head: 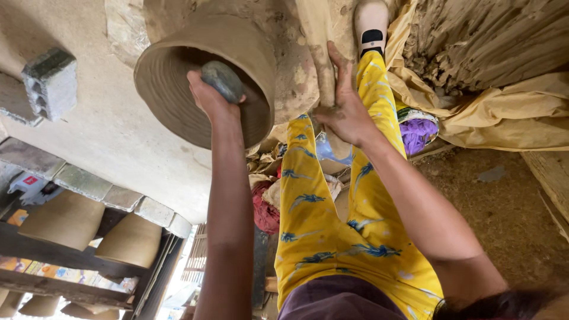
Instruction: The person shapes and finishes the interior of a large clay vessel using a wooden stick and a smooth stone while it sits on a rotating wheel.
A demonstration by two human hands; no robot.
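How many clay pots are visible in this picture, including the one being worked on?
5, maybe more. One large pot at the left hand. Two at lower left under the ledge. Two partly cut off at the bottom edge; others may be hidden.

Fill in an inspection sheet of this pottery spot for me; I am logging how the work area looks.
Surface: pale, clay-smeared ground under the pot.
Job's things: large round brown unfired clay pot, mouth toward the camera; rounded grey stone inside its mouth; flat clay-coated wooden paddle beside the pot's outer wall.
Clutter: grey hollow concrete block, purple fibre bundle, crumpled tan sheeting, red cloth.
Grippers: left hand grips the stone; right hand grips the paddle.
Cables: nothing seen.
Surroundings: more tapered clay pots on dark wooden racks; grey brick edging; mud wall.
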